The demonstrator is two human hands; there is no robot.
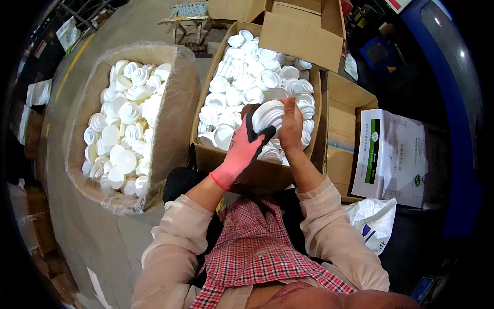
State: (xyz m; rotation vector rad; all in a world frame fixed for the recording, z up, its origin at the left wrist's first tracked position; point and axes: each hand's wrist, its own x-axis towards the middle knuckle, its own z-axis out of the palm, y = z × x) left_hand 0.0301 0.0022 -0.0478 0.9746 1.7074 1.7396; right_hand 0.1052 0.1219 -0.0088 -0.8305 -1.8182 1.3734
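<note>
A white round ridged plastic lid (268, 116) is held between both hands above the near part of an open cardboard box (242, 172). My left hand (243, 147), in a pink glove with black fingers, is closed on the lid's left side. Bare, my right hand (292, 124) grips its right edge, with the thumb toward the top. Beneath and beyond the hands, many similar white lids (244, 77) fill the box in a loose heap; some lie face up, others on edge.
To the left stands a plastic-lined box (180, 98) with more white lids (125, 160). A white printed carton (393, 154) and an open cardboard box (342, 110) are on the right. A white plastic bag (374, 221) lies below them. A small stool (186, 19) stands behind.
</note>
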